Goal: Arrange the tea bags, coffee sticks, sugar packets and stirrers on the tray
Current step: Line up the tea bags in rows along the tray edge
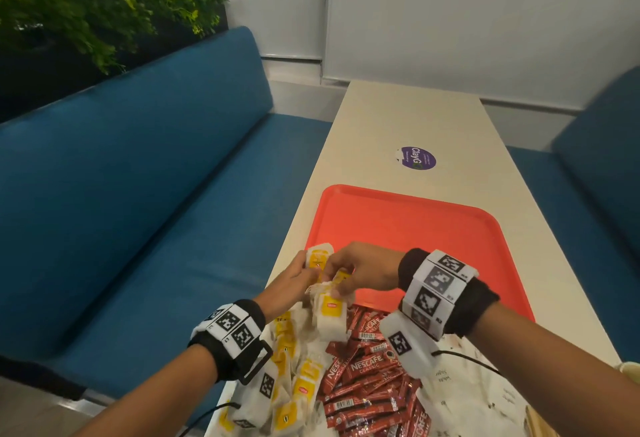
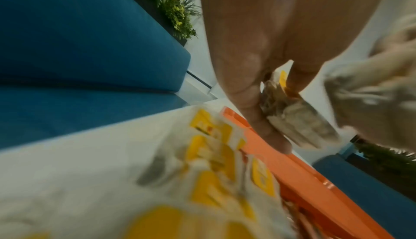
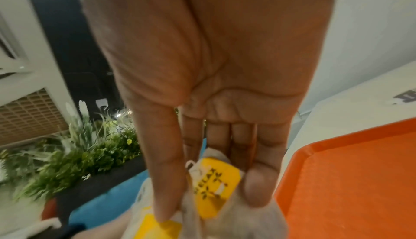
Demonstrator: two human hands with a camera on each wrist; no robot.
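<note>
Nearest the head camera lie the tea bags (image 1: 294, 381), a loose heap of white sachets with yellow tags at the surface's (image 1: 408, 117) near left edge, most with their long axes running roughly away from the viewer. Right of them the red coffee sticks (image 1: 367, 388) lie crisscrossed, many slanting up to the right. Further right are white sugar packets (image 1: 450, 402), blurred. Above the heap, the left hand (image 1: 294, 280) pinches a small stack of tea bags between thumb and fingers, the top tag standing upright. Against it the right hand (image 1: 360, 273) pinches tea bags too, thumb and fingertips curled onto them. Both hands meet over the tray's (image 1: 415, 214) near left corner; its red floor stretches right.
</note>
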